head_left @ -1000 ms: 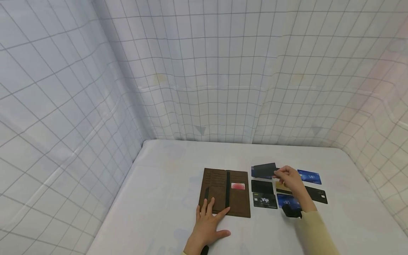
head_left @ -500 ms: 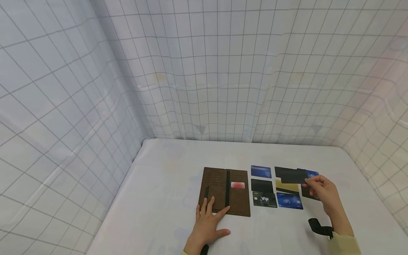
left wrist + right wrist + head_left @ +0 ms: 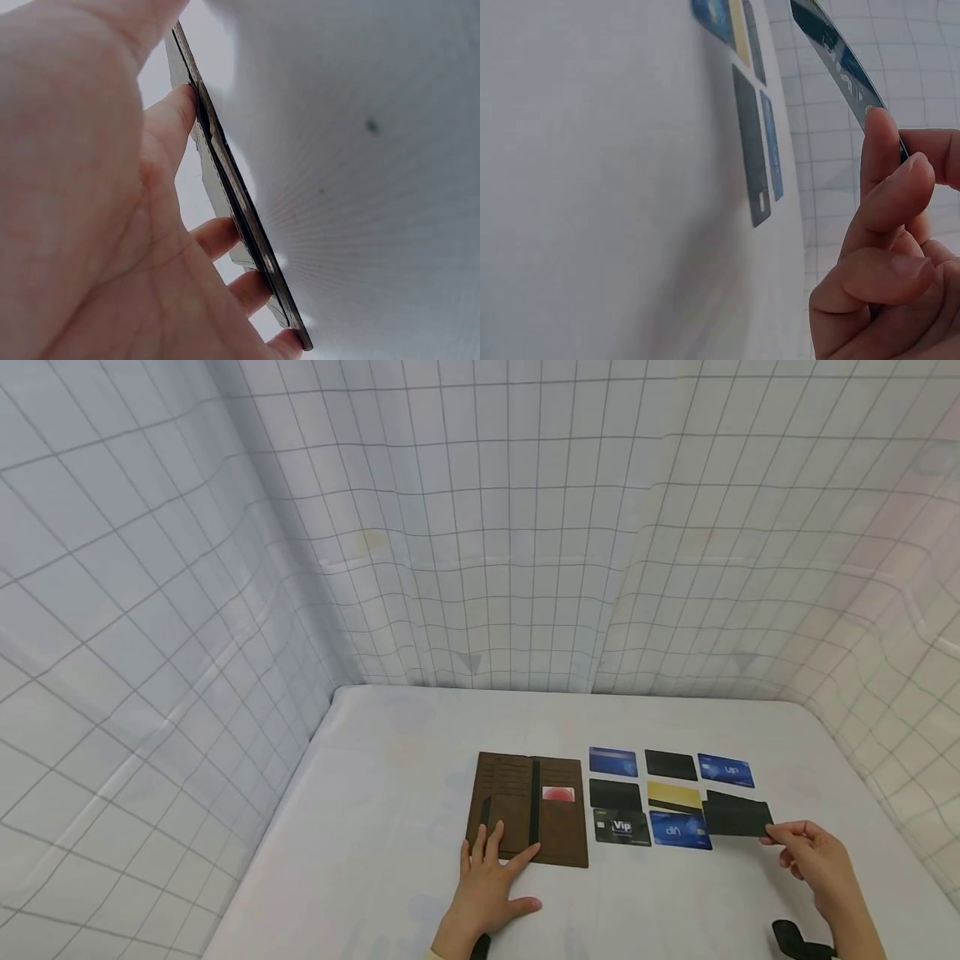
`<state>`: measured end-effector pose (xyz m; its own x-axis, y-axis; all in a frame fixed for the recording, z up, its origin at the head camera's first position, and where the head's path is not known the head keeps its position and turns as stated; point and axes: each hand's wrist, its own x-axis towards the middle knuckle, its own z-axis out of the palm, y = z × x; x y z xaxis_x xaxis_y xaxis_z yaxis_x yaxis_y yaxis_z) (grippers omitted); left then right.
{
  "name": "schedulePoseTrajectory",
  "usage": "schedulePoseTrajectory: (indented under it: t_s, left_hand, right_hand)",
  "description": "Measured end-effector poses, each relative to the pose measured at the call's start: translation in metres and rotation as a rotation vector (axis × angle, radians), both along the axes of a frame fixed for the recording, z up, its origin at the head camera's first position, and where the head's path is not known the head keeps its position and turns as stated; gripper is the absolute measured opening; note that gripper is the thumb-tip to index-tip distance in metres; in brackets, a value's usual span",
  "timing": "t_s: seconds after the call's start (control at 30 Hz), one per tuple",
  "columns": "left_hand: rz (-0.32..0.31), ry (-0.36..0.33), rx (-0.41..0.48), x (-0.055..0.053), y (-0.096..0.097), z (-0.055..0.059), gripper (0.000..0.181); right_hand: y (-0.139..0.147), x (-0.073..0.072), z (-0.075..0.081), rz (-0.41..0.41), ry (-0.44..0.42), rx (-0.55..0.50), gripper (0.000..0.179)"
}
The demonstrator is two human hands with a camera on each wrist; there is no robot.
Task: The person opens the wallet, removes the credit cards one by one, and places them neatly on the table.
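Observation:
My right hand (image 3: 821, 864) pinches a dark card (image 3: 741, 820) by its right end, between thumb and fingertips. In the right wrist view this held card (image 3: 847, 75) is lifted off the table, its printed face showing. From above it covers most of another black card (image 3: 731, 797) lying in the right column. My left hand (image 3: 483, 897) rests with spread, fairly straight fingers on the lower edge of an opened brown wallet (image 3: 562, 839). A red-and-white card (image 3: 558, 794) sits in a slot on the wallet's right side. The left wrist view shows the wallet's edge (image 3: 247, 217) under the fingertips.
Several cards lie in rows right of the wallet: blue (image 3: 612, 762), black (image 3: 671, 765), a blue VIP card (image 3: 726, 770), gold (image 3: 675, 795), a black Vip card (image 3: 622, 827) and another blue one (image 3: 679, 830). White table (image 3: 375, 818); gridded curtains stand behind and beside it.
My right hand has carried the dark card from the upper left of the card rows rightward and toward me, over the right column. My left hand stays on the wallet.

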<state>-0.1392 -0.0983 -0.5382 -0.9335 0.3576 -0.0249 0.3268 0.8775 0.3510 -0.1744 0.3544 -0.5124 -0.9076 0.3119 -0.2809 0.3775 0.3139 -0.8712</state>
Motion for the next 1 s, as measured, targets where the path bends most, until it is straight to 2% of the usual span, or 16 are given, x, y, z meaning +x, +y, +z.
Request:
schedulePoseTrajectory:
  t_s: [0.13, 0.3, 0.5, 0.7, 1.0]
  left_hand:
    - [0.001, 0.0, 0.012, 0.0, 0.0, -0.002, 0.072]
    - [-0.001, 0.006, 0.022, -0.001, -0.001, -0.004, 0.072]
    - [-0.004, 0.006, 0.022, -0.001, -0.001, -0.005, 0.072]
    - [-0.008, 0.004, 0.027, -0.001, -0.001, -0.004, 0.072]
    - [0.004, 0.001, 0.006, -0.002, 0.0, -0.006, 0.072]
  right_hand:
    - [0.01, 0.006, -0.007, -0.018, -0.062, -0.011, 0.023]
    - [0.017, 0.01, -0.016, -0.031, -0.114, 0.013, 0.027]
    - [0.021, 0.011, -0.027, -0.034, -0.126, 0.069, 0.032]
    - [0.025, 0.01, -0.034, -0.003, -0.134, 0.137, 0.04]
    - [0.023, 0.01, -0.032, 0.013, -0.121, 0.2, 0.042]
